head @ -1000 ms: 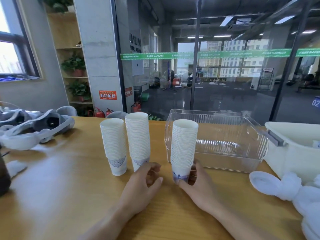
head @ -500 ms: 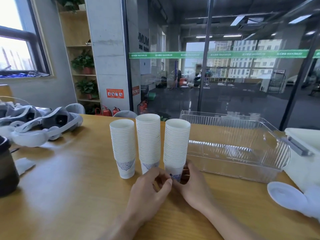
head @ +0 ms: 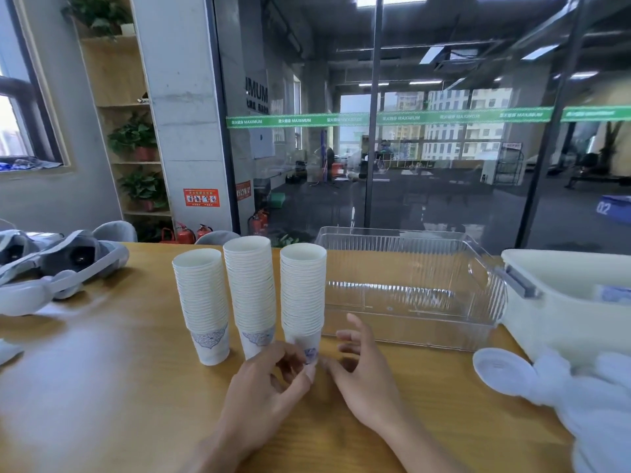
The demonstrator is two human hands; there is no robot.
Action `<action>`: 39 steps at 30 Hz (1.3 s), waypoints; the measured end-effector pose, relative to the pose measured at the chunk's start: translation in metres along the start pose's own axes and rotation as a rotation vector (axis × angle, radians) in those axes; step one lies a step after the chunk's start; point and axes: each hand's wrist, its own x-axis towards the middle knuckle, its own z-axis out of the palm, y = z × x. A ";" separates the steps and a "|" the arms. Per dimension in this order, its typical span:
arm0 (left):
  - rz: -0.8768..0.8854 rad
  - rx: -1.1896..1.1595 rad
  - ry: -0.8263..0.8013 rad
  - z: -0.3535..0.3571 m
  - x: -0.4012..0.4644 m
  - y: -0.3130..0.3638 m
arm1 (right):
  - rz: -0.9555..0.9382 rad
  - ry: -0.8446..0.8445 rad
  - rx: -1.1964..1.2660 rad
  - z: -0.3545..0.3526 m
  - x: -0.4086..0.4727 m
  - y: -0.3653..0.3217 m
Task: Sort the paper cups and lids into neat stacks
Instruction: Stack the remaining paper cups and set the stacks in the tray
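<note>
**Hands at the foot of the third stack, lids waiting off to the right**

Left hand [head: 269, 380] sat curled at the base of the right stack of cups [head: 302, 295], thumb and fingertips closed in against the bottom cup, though whether they truly pinched it or only touched it could not be told from this angle. Right hand [head: 362, 373] was on the other side of that same base, fingers spread and relaxed, holding nothing, its fingertips just beside the cup and seemingly apart from it.

Three stacks stood upright in a row on the wooden table [head: 102, 387]: the left stack [head: 201, 302], the middle stack [head: 251, 291] and the right one, close together, the gap between middle and right very slim. All three had their long axis vertical, rims up.

And the relation that mattered: the lid [head: 502, 372] lay flat on the table well off to the right, near the white tub [head: 563, 302] and beside a white glove [head: 594, 404], past the clear bin [head: 409, 288]. That put it on the right hand's side, clearly nearer to it than to the left. By my read the cups were as good as sorted and the lids were the job remaining, so the right hand would be the natural one to go, reaching out sideways and away from the tall stack it flanked, which looked easy to topple with a careless brush
</note>
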 end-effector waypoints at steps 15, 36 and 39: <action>0.091 -0.111 -0.135 0.101 0.034 0.105 | -0.124 0.270 -0.006 -0.180 -0.065 -0.030; 0.537 0.203 -0.679 0.309 0.220 0.253 | 0.209 0.251 -0.585 -0.483 0.001 0.021; 0.580 0.318 -0.832 0.338 0.245 0.256 | 0.249 0.054 -0.648 -0.486 0.018 0.020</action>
